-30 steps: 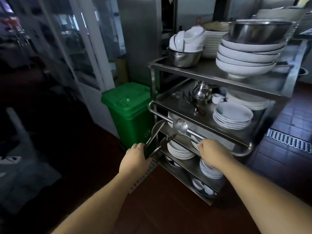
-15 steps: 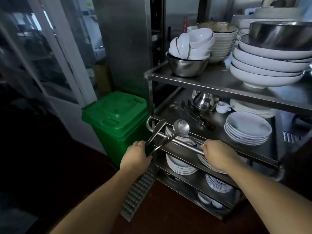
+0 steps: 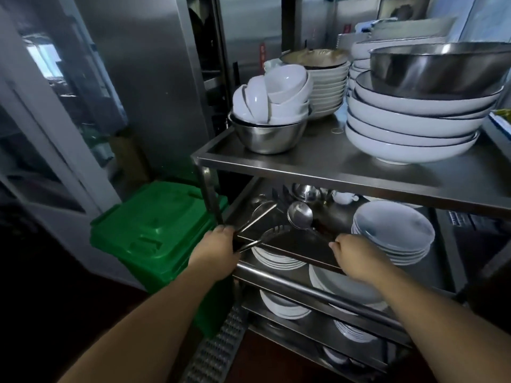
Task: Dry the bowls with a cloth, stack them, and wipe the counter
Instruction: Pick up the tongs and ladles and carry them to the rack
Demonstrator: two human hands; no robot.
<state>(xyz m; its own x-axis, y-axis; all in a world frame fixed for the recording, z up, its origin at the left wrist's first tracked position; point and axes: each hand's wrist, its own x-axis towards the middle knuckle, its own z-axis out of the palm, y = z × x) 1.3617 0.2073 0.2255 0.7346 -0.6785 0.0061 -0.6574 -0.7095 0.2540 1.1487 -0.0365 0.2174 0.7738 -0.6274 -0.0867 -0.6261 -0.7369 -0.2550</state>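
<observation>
White bowls [image 3: 279, 95] on top shelf, well above both hands [image 3: 218, 252].

The steel cart [image 3: 318, 164] is cut off by the right and bottom edges of the picture, so its right side and lowest shelf cannot be seen whole. The big steel bowl [image 3: 439, 70] on the stack of wide white bowls [image 3: 409, 128] is cut at the right edge. The fingers of the right hand [image 3: 356, 257] curl out of sight; what they hold is unclear. The plates on the lower shelves [image 3: 284, 306] are half hidden by the shelf rims.
</observation>
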